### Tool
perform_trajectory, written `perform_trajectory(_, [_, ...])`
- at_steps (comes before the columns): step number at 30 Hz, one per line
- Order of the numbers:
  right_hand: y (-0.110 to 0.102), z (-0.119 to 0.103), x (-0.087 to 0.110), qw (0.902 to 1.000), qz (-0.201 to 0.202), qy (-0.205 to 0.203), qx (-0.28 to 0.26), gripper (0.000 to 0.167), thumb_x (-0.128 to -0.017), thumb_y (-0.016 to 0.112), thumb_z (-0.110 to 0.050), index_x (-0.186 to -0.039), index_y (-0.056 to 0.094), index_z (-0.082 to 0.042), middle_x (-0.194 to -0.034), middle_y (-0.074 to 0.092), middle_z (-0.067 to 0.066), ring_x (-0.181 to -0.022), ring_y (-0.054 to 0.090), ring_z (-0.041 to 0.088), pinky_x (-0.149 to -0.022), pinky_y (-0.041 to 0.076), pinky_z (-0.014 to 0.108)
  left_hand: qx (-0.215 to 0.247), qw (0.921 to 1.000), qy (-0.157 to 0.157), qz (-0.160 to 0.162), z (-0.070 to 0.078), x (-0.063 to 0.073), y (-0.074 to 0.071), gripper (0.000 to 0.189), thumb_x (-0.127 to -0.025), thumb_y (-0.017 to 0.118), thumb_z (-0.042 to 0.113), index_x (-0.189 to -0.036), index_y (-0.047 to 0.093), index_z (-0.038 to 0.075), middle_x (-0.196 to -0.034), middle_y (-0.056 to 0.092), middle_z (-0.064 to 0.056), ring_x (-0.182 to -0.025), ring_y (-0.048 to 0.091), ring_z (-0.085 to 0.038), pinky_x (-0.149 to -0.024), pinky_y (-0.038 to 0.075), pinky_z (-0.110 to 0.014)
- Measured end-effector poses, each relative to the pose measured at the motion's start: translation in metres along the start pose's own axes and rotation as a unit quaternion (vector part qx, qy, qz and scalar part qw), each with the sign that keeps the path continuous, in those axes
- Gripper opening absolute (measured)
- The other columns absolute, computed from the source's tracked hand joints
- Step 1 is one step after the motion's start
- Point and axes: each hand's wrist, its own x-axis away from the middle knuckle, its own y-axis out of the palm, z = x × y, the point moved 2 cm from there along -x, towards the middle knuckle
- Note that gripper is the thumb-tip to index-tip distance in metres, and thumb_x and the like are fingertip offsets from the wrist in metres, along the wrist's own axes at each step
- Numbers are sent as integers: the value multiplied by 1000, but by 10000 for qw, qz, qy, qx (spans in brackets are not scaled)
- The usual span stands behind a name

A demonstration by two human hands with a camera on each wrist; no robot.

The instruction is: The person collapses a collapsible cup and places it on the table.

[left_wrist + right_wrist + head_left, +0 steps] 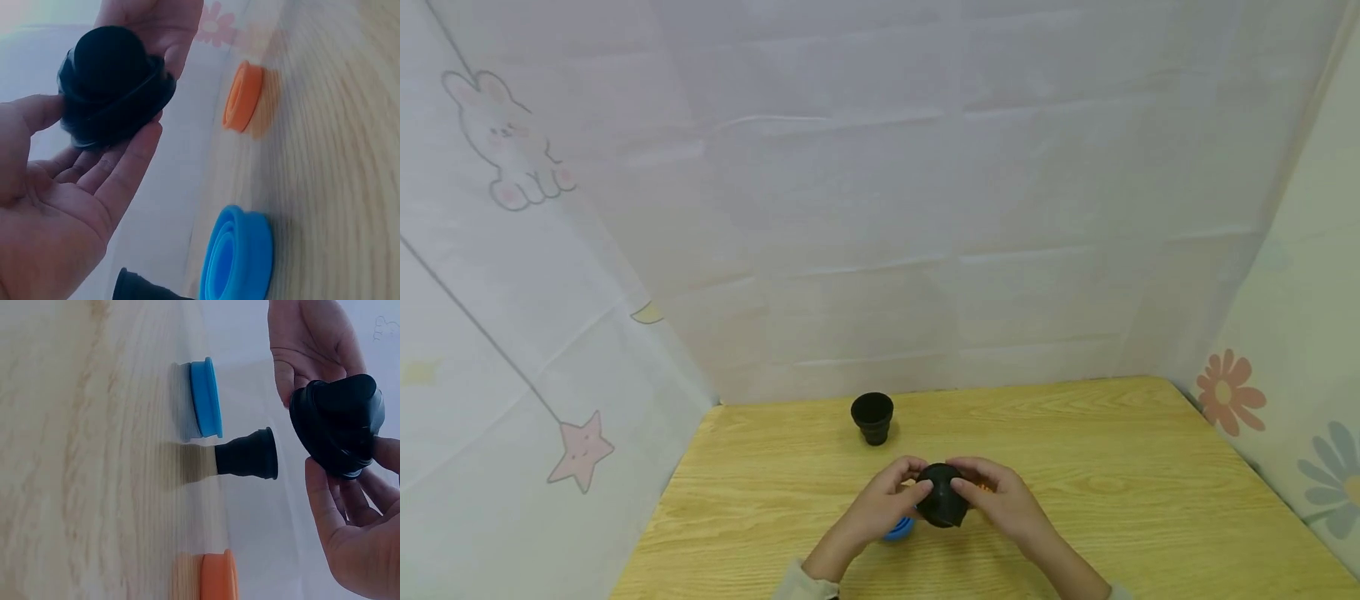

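Between them, both hands hold a black collapsible cup (942, 497) above the table, its wall partly folded and bent out of round. My left hand (883, 502) grips its left side, thumb on the near face and fingers behind. On the opposite side my right hand (1006, 502) grips it the same way. In the right wrist view the cup (337, 425) is tilted, with a thick ring and a lopsided base. Below the left hand lies a flattened blue collapsible cup (240, 256). A flattened orange one (245, 97) lies on the right hand's side, mostly hidden in the head view.
A second black collapsible cup (873, 419) stands upright and extended farther back on the wooden table (760, 483). A pale printed cloth (850, 208) hangs behind the table's far edge and along both sides.
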Motion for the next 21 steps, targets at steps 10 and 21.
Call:
perform_trajectory(10, [-1, 4, 0, 9997, -32, -118, 230, 42, -98, 68, -29, -133, 64, -6, -124, 66, 15, -107, 66, 23, -78, 61, 30, -792, 9966, 88, 201, 1, -1, -2, 33, -102, 62, 31, -124, 63, 6, -113, 64, -6, -82, 72, -15, -72, 62, -34])
perform_trajectory(21, [4, 0, 0, 9893, 469, -599, 1242, 26, -95, 73, -29, -116, 73, -14, -103, 70, 2, -91, 64, 14, -71, 58, 26, -1093, 9919, 245, 603, 1, -3, 1, 16, -98, 68, 16, -111, 67, 7, -101, 66, -4, -71, 72, -14, -61, 61, -31])
